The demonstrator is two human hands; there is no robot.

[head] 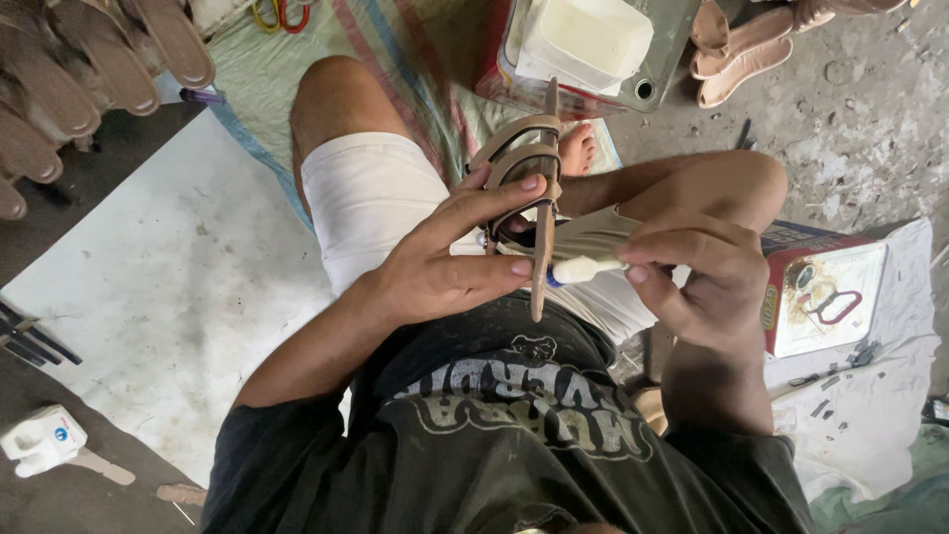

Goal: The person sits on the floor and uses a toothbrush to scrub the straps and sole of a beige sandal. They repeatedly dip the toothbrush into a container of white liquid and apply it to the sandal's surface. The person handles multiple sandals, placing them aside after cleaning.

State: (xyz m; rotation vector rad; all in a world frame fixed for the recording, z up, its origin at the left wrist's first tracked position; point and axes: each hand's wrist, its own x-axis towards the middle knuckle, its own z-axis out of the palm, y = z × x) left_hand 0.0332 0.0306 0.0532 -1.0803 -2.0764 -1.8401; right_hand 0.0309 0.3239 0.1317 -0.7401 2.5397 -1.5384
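Observation:
My left hand (450,257) grips a tan strappy sandal (529,168), held on edge above my lap with its sole turned sideways. My right hand (707,282) pinches a small white-handled tool (583,269) whose tip touches the sandal's sole edge. Both hands hover over my white shorts and crossed legs.
A white sheet (158,287) lies on the floor at left. Sandal soles (89,69) are stacked top left, and more sandals (741,49) lie top right. A tin with a white tub (583,40) stands ahead. A red tin (825,297) with scissors is at right. A white device (40,440) sits bottom left.

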